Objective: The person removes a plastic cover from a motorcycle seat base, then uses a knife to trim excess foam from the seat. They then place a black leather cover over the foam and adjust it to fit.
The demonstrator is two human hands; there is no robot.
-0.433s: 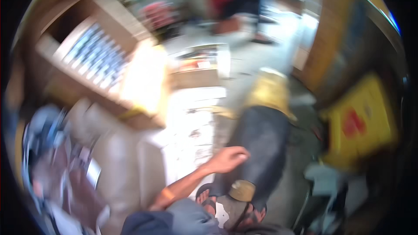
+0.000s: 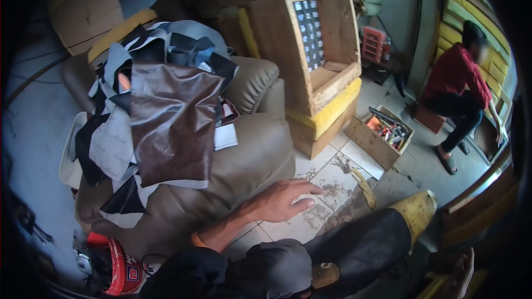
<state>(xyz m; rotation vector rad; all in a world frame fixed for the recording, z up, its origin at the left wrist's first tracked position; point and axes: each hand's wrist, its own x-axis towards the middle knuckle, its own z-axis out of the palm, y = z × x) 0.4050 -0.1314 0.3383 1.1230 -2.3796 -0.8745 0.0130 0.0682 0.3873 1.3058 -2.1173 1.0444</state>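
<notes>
My left hand [image 2: 284, 200] reaches out past the brown armchair's seat, over the tiled floor. Its thumb and fingers are apart with nothing between them. Just in front of me lies a long black-covered padded piece [image 2: 363, 252] with bare yellow foam [image 2: 417, 213] at its far end. My left hand is close to it but not visibly touching. At the lower right edge my right hand [image 2: 463, 278] shows in part, fingers stretched, with no object seen in it. On the brown armchair [image 2: 252, 158] rests a heap of leather scraps, topped by a dark brown sheet [image 2: 173, 124].
A wooden frame [image 2: 327, 91] with yellow foam stands behind the armchair. Beside it sits a wooden box [image 2: 372, 143] of tools. A person in a red top [image 2: 451, 77] sits at the far right. A red container [image 2: 117, 268] stands at lower left.
My view has swung left and steadied, bringing the armchair and its scraps toward the middle. My left hand has opened its fingers, and my right hand now shows at the lower right.
</notes>
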